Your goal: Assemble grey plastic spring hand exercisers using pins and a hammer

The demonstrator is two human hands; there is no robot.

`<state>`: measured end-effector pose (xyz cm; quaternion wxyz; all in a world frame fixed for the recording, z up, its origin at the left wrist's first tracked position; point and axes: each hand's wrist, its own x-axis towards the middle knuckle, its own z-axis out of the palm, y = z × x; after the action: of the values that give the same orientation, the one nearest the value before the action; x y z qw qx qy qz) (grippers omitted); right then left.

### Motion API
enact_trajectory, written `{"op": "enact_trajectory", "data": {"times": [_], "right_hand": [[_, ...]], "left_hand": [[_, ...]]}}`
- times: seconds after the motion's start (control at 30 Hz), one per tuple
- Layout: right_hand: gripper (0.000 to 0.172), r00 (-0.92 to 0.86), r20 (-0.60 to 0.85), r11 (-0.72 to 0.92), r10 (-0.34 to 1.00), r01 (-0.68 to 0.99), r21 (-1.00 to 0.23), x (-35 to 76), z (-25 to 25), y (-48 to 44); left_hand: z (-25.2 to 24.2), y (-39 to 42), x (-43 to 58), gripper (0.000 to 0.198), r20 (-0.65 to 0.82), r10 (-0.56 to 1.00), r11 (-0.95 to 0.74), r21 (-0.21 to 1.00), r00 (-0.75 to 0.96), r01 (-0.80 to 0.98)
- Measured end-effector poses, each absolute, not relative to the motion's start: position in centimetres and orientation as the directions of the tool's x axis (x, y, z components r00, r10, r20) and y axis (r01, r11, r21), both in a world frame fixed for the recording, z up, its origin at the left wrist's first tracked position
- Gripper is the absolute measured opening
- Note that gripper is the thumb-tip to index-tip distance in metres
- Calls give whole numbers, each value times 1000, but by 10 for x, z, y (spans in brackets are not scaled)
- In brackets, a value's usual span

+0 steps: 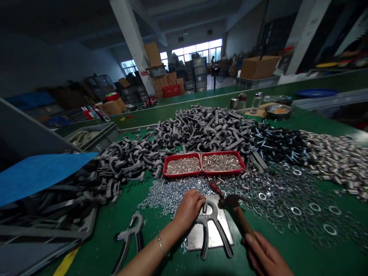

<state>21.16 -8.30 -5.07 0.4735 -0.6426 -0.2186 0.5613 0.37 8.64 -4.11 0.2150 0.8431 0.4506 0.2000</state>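
Left hand (190, 207): fingers bent at the top of the grey handgrip (212, 216); whether pinching, cannot tell. Right hand (266, 253): closed round the hammer (243, 220) by its wooden handle. Handgrip lies on the metal plate (214, 238). Judgement: keep handgrip flat, fingertips clear of hammer head.

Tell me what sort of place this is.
Probably a factory workshop: a heap of grey parts and loose metal rings lie on the green table, where the right hand holds a hammer.

Hammer (240, 218) blocking right, bare green tabletop (102, 227) left
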Motion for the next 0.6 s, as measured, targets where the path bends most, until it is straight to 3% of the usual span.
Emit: {"op": "enact_trajectory", "data": {"times": [0.23,0.37,0.43,0.5,0.6], "right_hand": [[50,214,-437,-429,874,-85,-899,222,-65,-83],[49,202,-474,-478,857,-33,-878,220,-57,-83],[46,142,-447,-461,883,90,-883,224,-46,-78],[42,43,-345,-344,937,263,-901,233,-31,-68],[38,-114,-252,-171,961,470,-866,246,-4,-50]], "left_hand": [[-48,78,4,18,224,769,-635,369,599,678],[-55,77,4,20,252,668,-743,293,701,603],[-58,78,4,17,269,661,-750,280,701,600],[-58,75,3,11,290,689,-725,280,665,629],[-50,61,-5,17,323,765,-644,368,557,671]]}}
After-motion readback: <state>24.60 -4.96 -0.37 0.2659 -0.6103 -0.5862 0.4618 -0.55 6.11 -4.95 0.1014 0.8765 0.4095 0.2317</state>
